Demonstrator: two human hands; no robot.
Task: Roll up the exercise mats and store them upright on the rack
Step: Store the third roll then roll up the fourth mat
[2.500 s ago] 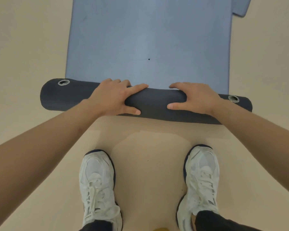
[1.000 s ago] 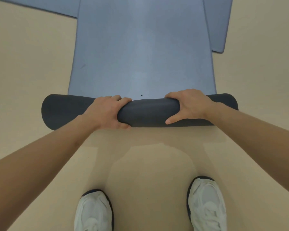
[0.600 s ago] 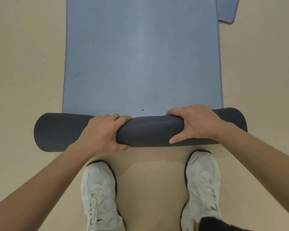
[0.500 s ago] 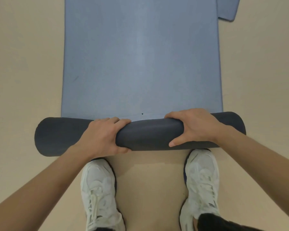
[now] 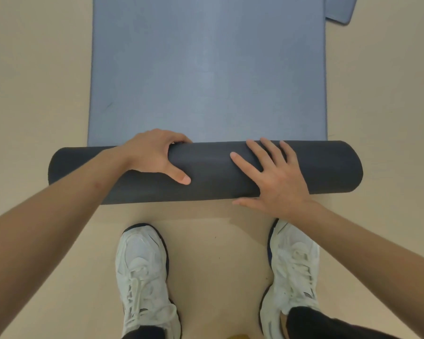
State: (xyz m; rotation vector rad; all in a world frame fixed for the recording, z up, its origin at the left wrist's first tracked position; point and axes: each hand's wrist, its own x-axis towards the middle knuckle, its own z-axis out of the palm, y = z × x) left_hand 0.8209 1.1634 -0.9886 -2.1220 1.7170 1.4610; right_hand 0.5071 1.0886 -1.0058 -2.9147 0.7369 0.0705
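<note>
A blue exercise mat [image 5: 206, 69] lies flat on the beige floor, stretching away from me. Its near end is rolled into a thick dark grey roll [image 5: 211, 177] lying crosswise just beyond my shoes. My left hand [image 5: 154, 155] grips the roll left of centre, fingers curled over its far side and thumb on the near face. My right hand [image 5: 274, 177] lies on the roll right of centre with its fingers straight and spread, the thumb along the roll's near bottom edge.
My two white sneakers [image 5: 142, 277] [image 5: 294, 272] stand on the floor just behind the roll. The corner of a second blue mat [image 5: 338, 11] shows at the top right. Beige floor [image 5: 34, 94] runs along both sides of the mat.
The roll has grown thicker and moved farther along the mat. My right hand has let go of its grip and now lies flat on the roll. My left hand still grips it.
</note>
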